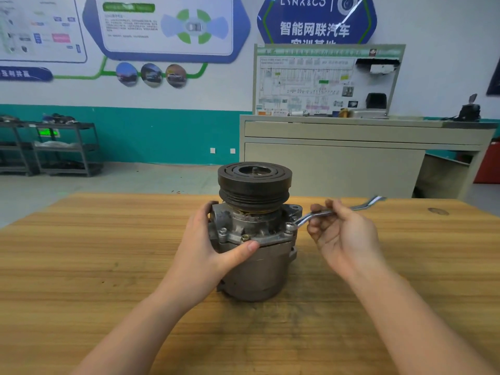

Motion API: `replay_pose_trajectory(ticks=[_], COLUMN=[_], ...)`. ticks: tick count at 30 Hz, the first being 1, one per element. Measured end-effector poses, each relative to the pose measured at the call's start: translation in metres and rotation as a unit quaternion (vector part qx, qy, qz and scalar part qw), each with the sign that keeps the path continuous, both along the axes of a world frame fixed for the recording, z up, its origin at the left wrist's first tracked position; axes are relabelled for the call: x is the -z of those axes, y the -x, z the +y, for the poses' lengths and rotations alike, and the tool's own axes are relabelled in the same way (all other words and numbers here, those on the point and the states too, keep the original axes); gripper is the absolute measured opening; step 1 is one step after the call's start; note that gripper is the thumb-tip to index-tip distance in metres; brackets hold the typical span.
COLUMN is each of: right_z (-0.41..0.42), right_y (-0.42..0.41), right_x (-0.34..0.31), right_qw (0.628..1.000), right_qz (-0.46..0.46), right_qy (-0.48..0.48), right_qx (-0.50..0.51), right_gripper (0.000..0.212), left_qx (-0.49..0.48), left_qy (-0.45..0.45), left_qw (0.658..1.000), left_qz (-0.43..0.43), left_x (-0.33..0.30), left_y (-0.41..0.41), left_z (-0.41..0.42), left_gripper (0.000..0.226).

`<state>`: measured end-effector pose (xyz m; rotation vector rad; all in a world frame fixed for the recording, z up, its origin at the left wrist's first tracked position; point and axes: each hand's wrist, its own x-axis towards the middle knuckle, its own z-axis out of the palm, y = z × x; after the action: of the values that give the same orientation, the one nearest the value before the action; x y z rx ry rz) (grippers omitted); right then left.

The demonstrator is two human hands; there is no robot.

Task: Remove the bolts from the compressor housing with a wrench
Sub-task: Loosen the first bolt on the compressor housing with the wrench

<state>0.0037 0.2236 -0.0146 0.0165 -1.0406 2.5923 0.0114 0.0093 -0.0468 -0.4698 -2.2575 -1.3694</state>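
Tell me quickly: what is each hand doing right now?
Left hand: grips the grey metal compressor housing, thumb across its flange.
Right hand: pinches the silver offset ring wrench, whose ring end sits on a flange bolt.

Both forearms are extended forward, bare. Left hand (208, 244) is wrapped round the compressor housing (254, 272), thumb laid across its front flange. Right hand (343, 234) is held palm-up, wrench (319, 214) shank pinched between thumb and curled fingers.
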Motion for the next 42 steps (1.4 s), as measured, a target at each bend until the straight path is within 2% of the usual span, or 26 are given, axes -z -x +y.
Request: replay_pose_trajectory(ticks=[2,3,6,8,11,14,16,18,20,23,25,26,27,30,31,33,36,38,40,42], right_z=[0.007,0.008,0.003,-0.005,-0.014,-0.015,-0.015,-0.016,-0.018,-0.023,-0.026,-0.028,-0.029,-0.031,-0.029,-0.021,-0.004,0.003,0.007,0.008], right_y=[0.003,0.001,-0.01,-0.018,-0.029,-0.037,-0.037,-0.038,-0.039,-0.039,-0.039,-0.038,-0.038,-0.039,-0.037,-0.029,-0.01,-0.001,0.001,-0.002], right_x=[-0.003,-0.003,-0.002,-0.001,0.001,0.005,0.008,0.01,0.011,0.014,0.017,0.019,0.021,0.022,0.02,0.014,0.002,-0.006,-0.01,-0.011], right_qw=[0.996,0.995,0.993,0.97,0.909,0.824,0.779,0.751,0.718,0.638,0.611,0.622,0.658,0.834,0.881,0.946,0.991,0.998,0.998,0.999], right_qz=[-0.021,-0.01,0.057,0.117,0.215,0.327,0.354,0.369,0.385,0.426,0.427,0.414,0.394,0.318,0.273,0.163,0.016,-0.043,-0.036,0.002], right_qy=[0.085,0.095,-0.027,-0.126,-0.257,-0.373,-0.436,-0.474,-0.509,-0.563,-0.584,-0.58,-0.557,-0.368,-0.296,-0.188,-0.109,-0.029,0.034,0.034], right_qx=[-0.021,-0.003,0.101,0.169,0.247,0.275,0.28,0.273,0.276,0.308,0.322,0.325,0.319,0.261,0.248,0.209,0.077,-0.025,-0.049,0.003], right_gripper=[0.027,0.026,0.022,0.019,0.019,0.008,0.017,0.031,0.037,0.021,0.023,0.03,0.034,0.015,0.011,0.009,0.016,0.018,0.016,0.014], left_qx=[-0.001,-0.001,-0.002,-0.001,-0.005,-0.004,-0.006,-0.007,-0.006,-0.008,-0.007,-0.007,-0.007,-0.004,-0.003,0.002,0.003,0.001,0.0,-0.001], left_qy=[0.002,0.004,0.0,-0.003,0.001,0.005,0.004,0.005,0.006,0.017,0.02,0.017,0.013,0.005,0.003,-0.001,-0.005,-0.006,-0.002,0.001], left_qw=[1.0,1.0,1.0,1.0,1.0,1.0,1.0,1.0,1.0,1.0,1.0,1.0,1.0,1.0,1.0,1.0,1.0,1.0,1.0,1.0], left_qz=[0.004,0.006,0.001,0.001,-0.004,-0.01,-0.017,-0.019,-0.02,-0.018,-0.02,-0.021,-0.022,-0.017,-0.015,-0.012,-0.015,-0.017,-0.017,-0.017], left_x=[-0.001,-0.001,-0.002,-0.002,-0.002,-0.002,-0.001,-0.001,-0.001,-0.002,-0.003,-0.003,-0.003,-0.003,-0.004,-0.004,-0.004,-0.003,-0.002,-0.002], left_y=[-0.001,-0.001,-0.001,-0.002,-0.003,-0.003,-0.002,-0.001,-0.002,-0.001,-0.001,-0.002,-0.002,-0.003,-0.003,-0.002,-0.003,-0.003,-0.003,-0.003], left_z=[0.001,0.001,0.002,0.002,0.002,0.001,0.001,0.001,0.002,0.001,0.001,0.001,0.001,0.003,0.003,0.003,0.002,0.002,0.002,0.002], left_gripper=[0.104,0.099,0.097,0.1,0.107,0.106,0.111,0.116,0.118,0.118,0.117,0.118,0.118,0.113,0.111,0.108,0.113,0.118,0.119,0.12])
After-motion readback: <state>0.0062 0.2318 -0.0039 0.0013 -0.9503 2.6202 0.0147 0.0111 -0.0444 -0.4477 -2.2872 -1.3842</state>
